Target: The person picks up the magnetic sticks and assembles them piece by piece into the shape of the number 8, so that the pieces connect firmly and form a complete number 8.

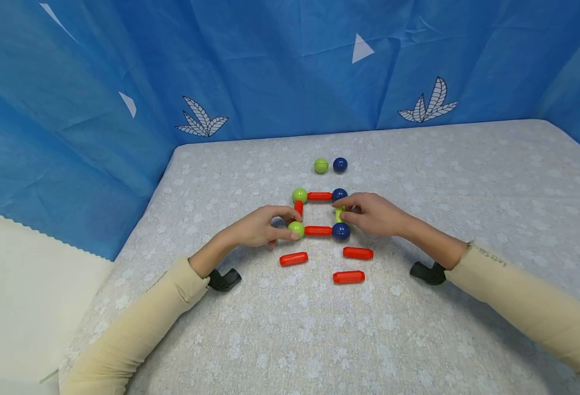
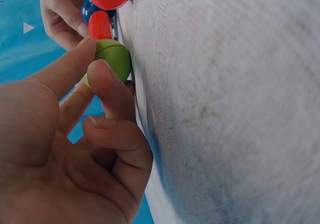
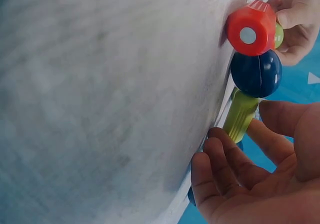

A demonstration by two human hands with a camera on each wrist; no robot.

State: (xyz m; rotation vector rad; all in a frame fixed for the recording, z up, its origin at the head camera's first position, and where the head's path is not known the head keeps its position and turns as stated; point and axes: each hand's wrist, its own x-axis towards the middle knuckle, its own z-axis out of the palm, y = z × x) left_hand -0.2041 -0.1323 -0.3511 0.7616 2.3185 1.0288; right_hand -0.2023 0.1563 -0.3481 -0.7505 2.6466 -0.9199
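A square of balls and rods lies on the table. My left hand pinches the light green ball at its near left corner between thumb and fingers. At the right side, my right hand has thumb and index finger about the light green rod, its other fingers loosely bent. That rod sits between a near dark blue ball and a far dark blue ball. Red rods form the other sides, with another green ball at the far left corner.
Three loose red rods lie nearer than the square: a left one, a right one and a nearest one. Beyond the square sit a green ball and a blue ball. A blue curtain hangs behind the table.
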